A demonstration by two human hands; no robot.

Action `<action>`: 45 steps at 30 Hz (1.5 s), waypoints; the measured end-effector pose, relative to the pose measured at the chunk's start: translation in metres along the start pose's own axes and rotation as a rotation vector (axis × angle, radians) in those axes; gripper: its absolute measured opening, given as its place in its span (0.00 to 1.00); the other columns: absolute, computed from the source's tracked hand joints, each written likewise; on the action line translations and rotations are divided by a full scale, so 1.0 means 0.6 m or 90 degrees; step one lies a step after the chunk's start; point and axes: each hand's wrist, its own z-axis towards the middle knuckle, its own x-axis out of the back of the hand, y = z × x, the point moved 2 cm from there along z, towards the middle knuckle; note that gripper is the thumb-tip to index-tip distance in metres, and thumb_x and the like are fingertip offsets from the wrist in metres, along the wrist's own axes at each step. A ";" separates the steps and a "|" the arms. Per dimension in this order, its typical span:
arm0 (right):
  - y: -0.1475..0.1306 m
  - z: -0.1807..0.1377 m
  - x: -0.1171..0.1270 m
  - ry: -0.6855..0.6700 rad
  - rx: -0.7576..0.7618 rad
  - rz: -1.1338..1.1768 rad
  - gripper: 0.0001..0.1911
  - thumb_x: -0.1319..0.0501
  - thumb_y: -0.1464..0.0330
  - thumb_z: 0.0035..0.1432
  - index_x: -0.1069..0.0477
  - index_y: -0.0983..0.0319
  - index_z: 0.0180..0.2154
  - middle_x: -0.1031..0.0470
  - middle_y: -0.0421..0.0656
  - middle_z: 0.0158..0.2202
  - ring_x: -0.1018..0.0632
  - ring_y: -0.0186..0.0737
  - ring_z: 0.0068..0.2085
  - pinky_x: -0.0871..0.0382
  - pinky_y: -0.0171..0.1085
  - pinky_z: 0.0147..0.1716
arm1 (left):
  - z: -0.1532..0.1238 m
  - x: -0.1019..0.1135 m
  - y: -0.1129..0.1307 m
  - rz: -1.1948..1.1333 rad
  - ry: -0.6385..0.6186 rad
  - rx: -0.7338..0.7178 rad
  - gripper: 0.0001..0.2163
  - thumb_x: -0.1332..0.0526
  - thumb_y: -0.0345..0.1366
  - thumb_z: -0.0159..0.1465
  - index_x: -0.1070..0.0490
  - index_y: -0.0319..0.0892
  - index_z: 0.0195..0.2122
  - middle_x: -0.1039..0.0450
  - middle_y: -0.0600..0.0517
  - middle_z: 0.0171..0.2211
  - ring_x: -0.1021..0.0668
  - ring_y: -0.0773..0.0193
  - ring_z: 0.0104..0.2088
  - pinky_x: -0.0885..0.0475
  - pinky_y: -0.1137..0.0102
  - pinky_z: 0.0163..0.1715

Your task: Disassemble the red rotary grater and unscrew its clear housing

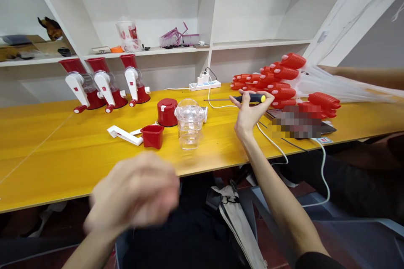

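My right hand [248, 113] is closed on a screwdriver [249, 99] with a black and yellow handle, its thin shaft pointing left above the table. Close to the camera, my left hand [135, 193] is smeared by motion, so its fingers cannot be made out. Between the hands, a clear plastic grater body [190, 128] stands on the table. Behind it to the left is a round red base [167, 112]. A small red hopper [152, 136] sits nearer, beside a white crank handle [124, 135] lying flat.
Several assembled red-and-white rotary graters [134, 80] stand at the back left. Red ribbed parts [280, 80] spill from a clear plastic bag [331, 86] at right, near another person's arm [362, 77]. A power strip [205, 85] and white cables lie on the yellow table [78, 155].
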 end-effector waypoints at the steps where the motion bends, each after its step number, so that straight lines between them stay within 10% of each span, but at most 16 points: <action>1: 0.005 0.000 0.000 -0.023 -0.001 -0.005 0.18 0.48 0.57 0.63 0.54 0.56 0.47 0.39 0.47 0.52 0.24 0.35 0.53 0.18 0.44 0.46 | 0.006 0.000 -0.003 0.002 -0.003 0.001 0.18 0.38 0.50 0.67 0.31 0.46 0.53 0.27 0.48 0.49 0.21 0.60 0.46 0.21 0.62 0.46; 11: 0.023 -0.002 0.001 -0.345 -0.004 -0.182 0.21 0.45 0.58 0.66 0.41 0.62 0.55 0.32 0.47 0.52 0.25 0.36 0.53 0.21 0.38 0.45 | 0.056 -0.031 -0.009 0.008 -0.096 -0.091 0.27 0.36 0.46 0.66 0.42 0.54 0.65 0.38 0.46 0.64 0.33 0.50 0.64 0.34 0.49 0.64; 20: 0.057 -0.006 0.020 -0.708 0.004 -0.480 0.22 0.42 0.57 0.65 0.31 0.65 0.53 0.29 0.48 0.52 0.26 0.36 0.52 0.26 0.44 0.54 | 0.044 -0.054 -0.005 0.075 -0.101 -0.094 0.30 0.37 0.38 0.68 0.47 0.56 0.68 0.41 0.47 0.67 0.31 0.50 0.62 0.32 0.48 0.62; 27: 0.025 -0.023 0.003 -0.644 0.087 -0.509 0.25 0.43 0.57 0.65 0.35 0.63 0.58 0.33 0.50 0.58 0.29 0.41 0.58 0.29 0.49 0.59 | 0.044 -0.060 -0.013 0.068 -0.119 -0.068 0.34 0.39 0.42 0.69 0.56 0.55 0.71 0.51 0.45 0.72 0.38 0.49 0.68 0.37 0.47 0.66; 34: 0.030 -0.012 -0.055 -0.720 0.141 -0.486 0.25 0.42 0.57 0.65 0.34 0.64 0.57 0.32 0.49 0.57 0.28 0.40 0.58 0.29 0.48 0.58 | 0.063 -0.018 -0.040 0.042 -0.067 0.002 0.26 0.45 0.47 0.71 0.48 0.48 0.67 0.39 0.41 0.64 0.32 0.51 0.64 0.34 0.50 0.64; 45: -0.013 -0.062 -0.037 -0.650 0.044 -0.718 0.28 0.43 0.54 0.64 0.36 0.64 0.59 0.33 0.50 0.57 0.29 0.41 0.57 0.29 0.49 0.58 | 0.171 -0.065 -0.190 0.171 -0.391 0.017 0.40 0.37 0.55 0.60 0.46 0.39 0.67 0.40 0.34 0.66 0.35 0.40 0.65 0.36 0.46 0.61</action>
